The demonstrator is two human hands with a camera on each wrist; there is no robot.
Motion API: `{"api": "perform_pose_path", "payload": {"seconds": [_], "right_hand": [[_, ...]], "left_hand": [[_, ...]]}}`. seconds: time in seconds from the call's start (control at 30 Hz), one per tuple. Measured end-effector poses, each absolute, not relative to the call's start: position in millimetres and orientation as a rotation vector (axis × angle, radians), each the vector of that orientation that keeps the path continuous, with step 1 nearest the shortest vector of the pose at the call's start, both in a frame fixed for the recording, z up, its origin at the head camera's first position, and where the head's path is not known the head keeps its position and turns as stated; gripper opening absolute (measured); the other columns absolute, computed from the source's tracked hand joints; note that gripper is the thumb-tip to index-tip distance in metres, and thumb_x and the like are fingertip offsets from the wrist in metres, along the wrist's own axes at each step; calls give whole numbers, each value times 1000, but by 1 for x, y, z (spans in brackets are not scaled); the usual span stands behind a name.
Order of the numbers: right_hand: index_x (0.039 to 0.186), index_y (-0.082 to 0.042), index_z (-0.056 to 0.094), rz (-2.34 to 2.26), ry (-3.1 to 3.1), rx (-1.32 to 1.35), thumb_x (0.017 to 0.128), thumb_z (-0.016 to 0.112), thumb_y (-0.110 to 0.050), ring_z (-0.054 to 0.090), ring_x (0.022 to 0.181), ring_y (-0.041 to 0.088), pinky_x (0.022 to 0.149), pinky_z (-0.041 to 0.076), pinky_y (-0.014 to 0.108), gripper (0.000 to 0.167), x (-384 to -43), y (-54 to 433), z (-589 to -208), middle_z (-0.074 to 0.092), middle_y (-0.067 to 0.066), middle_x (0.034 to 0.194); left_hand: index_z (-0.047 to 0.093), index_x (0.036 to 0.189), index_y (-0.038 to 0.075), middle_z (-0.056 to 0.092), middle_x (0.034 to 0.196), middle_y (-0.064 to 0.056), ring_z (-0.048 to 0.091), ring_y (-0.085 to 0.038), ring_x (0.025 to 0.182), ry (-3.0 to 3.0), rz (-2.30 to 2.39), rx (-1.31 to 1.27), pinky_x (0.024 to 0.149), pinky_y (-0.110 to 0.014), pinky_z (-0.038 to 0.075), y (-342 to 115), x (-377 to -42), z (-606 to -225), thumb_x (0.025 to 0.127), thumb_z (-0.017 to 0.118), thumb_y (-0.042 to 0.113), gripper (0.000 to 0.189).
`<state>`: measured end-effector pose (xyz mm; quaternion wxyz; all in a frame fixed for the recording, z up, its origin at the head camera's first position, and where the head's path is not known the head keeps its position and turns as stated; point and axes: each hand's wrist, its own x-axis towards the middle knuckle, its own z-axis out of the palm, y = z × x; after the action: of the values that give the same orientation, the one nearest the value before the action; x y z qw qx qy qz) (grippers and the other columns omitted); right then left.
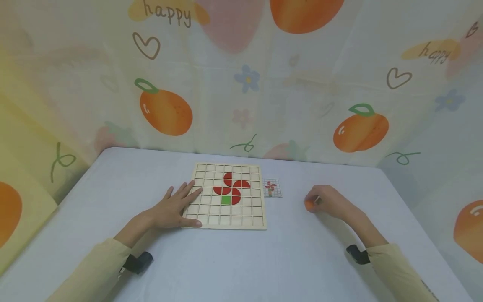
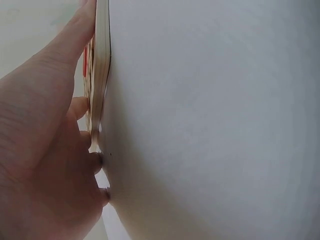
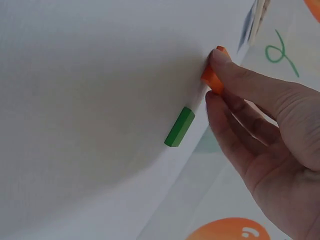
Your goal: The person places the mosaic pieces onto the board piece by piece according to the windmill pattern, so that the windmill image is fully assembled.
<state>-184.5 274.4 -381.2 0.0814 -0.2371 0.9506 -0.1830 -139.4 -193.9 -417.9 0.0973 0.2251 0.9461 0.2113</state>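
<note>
My left hand (image 1: 170, 210) rests spread on the left side of a wooden grid board (image 1: 205, 209), thumb along its near corner. Red quarter-round pieces (image 1: 236, 196) form a pinwheel in the board's cells, with a green square piece (image 1: 226, 200) below them. Right of the board, my right hand (image 1: 330, 202) pinches a small orange block (image 3: 214, 80) between thumb and fingers, low over the table. A green block (image 3: 180, 127) lies on the white cloth beside those fingers; in the head view the hand hides it.
A small picture card (image 1: 276, 192) with a red pinwheel on a grid lies against the board's right edge. The white tablecloth (image 1: 241, 268) covers the table, and a fruit-printed curtain (image 1: 215, 105) hangs behind it. Dark camera mounts (image 1: 138, 263) sit at both wrists.
</note>
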Motion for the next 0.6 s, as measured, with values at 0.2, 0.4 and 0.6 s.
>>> {"api": "perform_pose_path", "payload": {"seconds": [0.2, 0.4, 0.6], "right_hand": [[94, -4, 73, -612, 2823, -656, 75, 82, -1, 60, 84, 19, 76, 55, 37, 22, -184, 271, -382, 69, 1, 91], [89, -8, 76, -688, 2825, -785, 75, 83, -7, 64, 84, 17, 75, 55, 35, 16, -182, 269, -380, 72, -3, 86], [87, -8, 77, -752, 2808, -898, 78, 82, -8, 66, 82, 15, 72, 55, 31, 11, -180, 259, -376, 73, -4, 84]], "left_hand": [[25, 156, 10, 8, 163, -20, 5, -44, 148, 2803, 627, 667, 113, -67, -2, -194, -140, -420, 78, 70, 64, 105], [25, 155, 8, 8, 162, -22, 5, -46, 147, 2794, 652, 676, 112, -68, -2, -194, -137, -418, 79, 70, 63, 105], [25, 155, 7, 9, 162, -23, 5, -46, 147, 2801, 651, 684, 113, -67, -1, -194, -136, -413, 79, 70, 63, 105]]}}
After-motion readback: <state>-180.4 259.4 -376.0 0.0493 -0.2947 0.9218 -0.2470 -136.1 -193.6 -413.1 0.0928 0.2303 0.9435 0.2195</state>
